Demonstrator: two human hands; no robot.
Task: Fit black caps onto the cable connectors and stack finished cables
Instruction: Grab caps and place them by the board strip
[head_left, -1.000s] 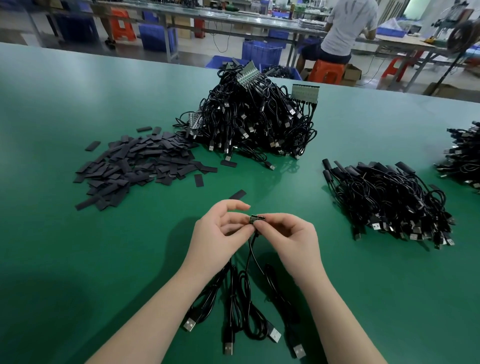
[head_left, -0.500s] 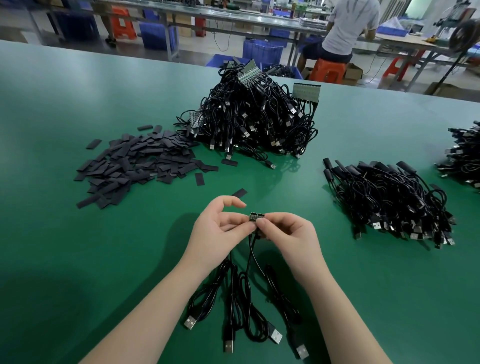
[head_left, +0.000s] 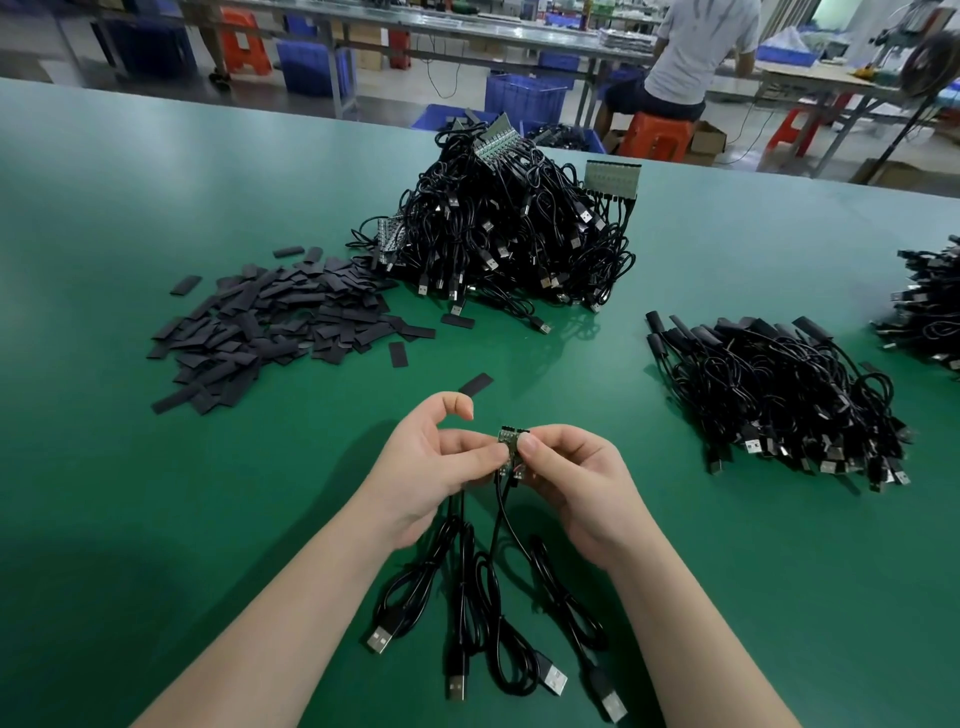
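Hands meet above the green table (head_left: 156, 519): the left hand (head_left: 436, 467) and right hand (head_left: 576, 478) both pinch a small circuit-board connector (head_left: 510, 441) between fingertips, its black cables (head_left: 488, 613) trailing down to USB plugs near the person. Loose black caps (head_left: 270, 327) lie heaped to the left, beside a big pile of uncapped cables (head_left: 509, 234). Finished cables (head_left: 779, 395) are stacked at right
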